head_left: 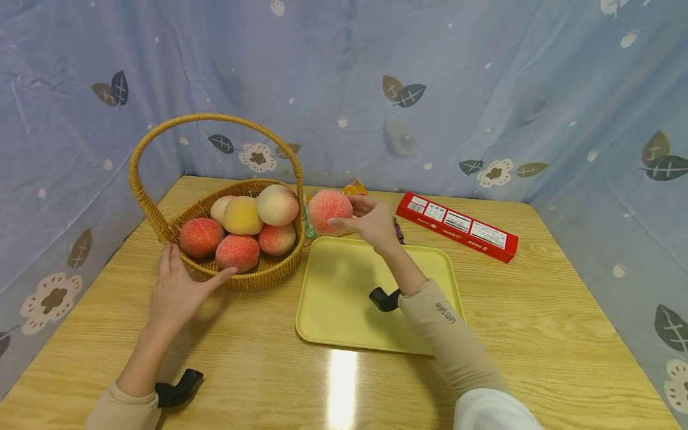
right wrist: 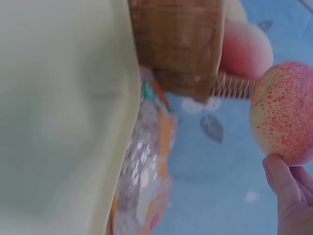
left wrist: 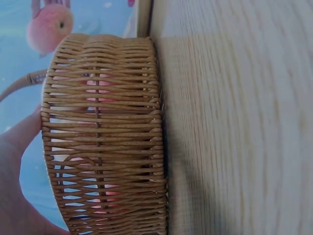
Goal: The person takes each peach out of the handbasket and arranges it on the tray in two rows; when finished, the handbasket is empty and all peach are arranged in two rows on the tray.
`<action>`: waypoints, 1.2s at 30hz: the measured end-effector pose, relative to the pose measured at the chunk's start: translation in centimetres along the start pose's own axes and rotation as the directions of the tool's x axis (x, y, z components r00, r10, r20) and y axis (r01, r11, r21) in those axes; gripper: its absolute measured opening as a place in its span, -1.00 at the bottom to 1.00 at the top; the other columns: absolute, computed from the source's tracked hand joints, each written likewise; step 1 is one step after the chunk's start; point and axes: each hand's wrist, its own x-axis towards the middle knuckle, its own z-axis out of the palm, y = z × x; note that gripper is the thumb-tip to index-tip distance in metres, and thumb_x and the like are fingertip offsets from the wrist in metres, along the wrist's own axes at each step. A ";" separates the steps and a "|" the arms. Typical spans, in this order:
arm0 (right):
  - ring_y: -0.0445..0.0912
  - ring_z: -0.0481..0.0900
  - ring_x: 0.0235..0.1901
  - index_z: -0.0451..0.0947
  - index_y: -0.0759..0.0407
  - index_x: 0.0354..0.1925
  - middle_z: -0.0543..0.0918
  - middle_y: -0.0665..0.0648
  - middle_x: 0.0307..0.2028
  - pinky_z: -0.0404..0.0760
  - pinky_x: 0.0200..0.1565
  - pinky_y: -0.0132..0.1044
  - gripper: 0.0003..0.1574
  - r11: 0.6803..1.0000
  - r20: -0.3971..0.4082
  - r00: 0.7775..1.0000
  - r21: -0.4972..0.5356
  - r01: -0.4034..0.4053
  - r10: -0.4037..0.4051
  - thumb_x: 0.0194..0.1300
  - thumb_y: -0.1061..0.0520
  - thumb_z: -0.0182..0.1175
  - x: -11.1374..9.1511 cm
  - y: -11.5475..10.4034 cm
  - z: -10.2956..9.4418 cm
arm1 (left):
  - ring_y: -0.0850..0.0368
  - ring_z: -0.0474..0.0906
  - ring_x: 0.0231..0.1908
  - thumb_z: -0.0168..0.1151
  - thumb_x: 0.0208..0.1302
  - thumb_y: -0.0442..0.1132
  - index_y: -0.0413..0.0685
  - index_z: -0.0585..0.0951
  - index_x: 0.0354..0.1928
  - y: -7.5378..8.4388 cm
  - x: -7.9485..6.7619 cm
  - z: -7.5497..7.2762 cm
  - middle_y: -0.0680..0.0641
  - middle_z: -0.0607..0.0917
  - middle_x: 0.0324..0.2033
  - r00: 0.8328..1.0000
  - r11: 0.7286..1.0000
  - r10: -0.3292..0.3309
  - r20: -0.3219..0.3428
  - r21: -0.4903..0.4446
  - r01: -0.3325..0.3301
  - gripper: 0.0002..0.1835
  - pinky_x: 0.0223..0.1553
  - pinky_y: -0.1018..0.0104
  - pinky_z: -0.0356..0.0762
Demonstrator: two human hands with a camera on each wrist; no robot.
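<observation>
A woven wicker basket point(head_left: 252, 276) with a tall handle stands on the wooden table at the left, holding several peaches point(head_left: 242, 230). My left hand point(head_left: 180, 286) rests flat against the basket's near wall point(left wrist: 105, 132), fingers straight. My right hand point(head_left: 368, 224) holds one red-speckled peach point(head_left: 329, 210) in its fingertips, just right of the basket and above the far edge of the yellow tray point(head_left: 344, 298). In the right wrist view the same peach point(right wrist: 286, 112) sits on my fingers point(right wrist: 288, 196), with the tray point(right wrist: 58, 107) beside it.
A red carton point(head_left: 457, 226) lies at the back right of the table. A crinkly snack packet point(right wrist: 142, 186) lies behind the tray, beside the basket. Blue patterned cloth walls in the table on three sides.
</observation>
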 end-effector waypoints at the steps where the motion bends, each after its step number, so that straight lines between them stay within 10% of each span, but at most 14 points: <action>1: 0.09 0.64 0.00 0.55 0.43 0.09 0.65 0.35 0.00 0.66 -0.07 -0.19 -0.35 1.000 -0.015 1.000 -0.004 -0.013 0.013 -0.02 0.32 0.48 0.1 0.0 -0.4 | -0.57 -0.05 0.33 0.23 0.10 0.40 -0.54 -0.24 0.43 0.0 0.0 0.0 -0.51 -0.19 0.43 1.000 1.000 0.001 -0.002 0.000 -0.001 0.35 0.13 -0.48 0.13; 13: 0.07 0.55 0.10 0.50 0.41 0.16 0.58 0.32 0.10 0.59 0.02 -0.14 -0.31 0.994 -0.098 0.989 -0.008 -0.113 0.112 0.05 0.29 0.45 1.4 0.3 -4.3 | -0.61 -0.02 0.30 0.22 0.10 0.41 -0.55 -0.26 0.42 0.3 0.0 -0.1 -0.52 -0.22 0.43 1.000 1.000 -0.008 0.024 0.001 0.008 0.36 0.13 -0.47 0.15; 36: 0.06 0.68 -0.19 0.65 0.37 -0.03 0.73 0.27 -0.20 0.64 -0.09 -0.14 -0.36 0.938 0.058 0.995 -0.343 -0.054 0.078 -0.15 0.22 0.59 1.4 4.6 0.7 | -0.62 -0.06 0.30 0.16 0.13 0.44 -0.60 -0.23 0.40 0.4 -0.1 -0.4 -0.61 -0.17 0.39 0.999 0.999 -0.001 0.051 0.054 -0.002 0.35 0.13 -0.46 0.16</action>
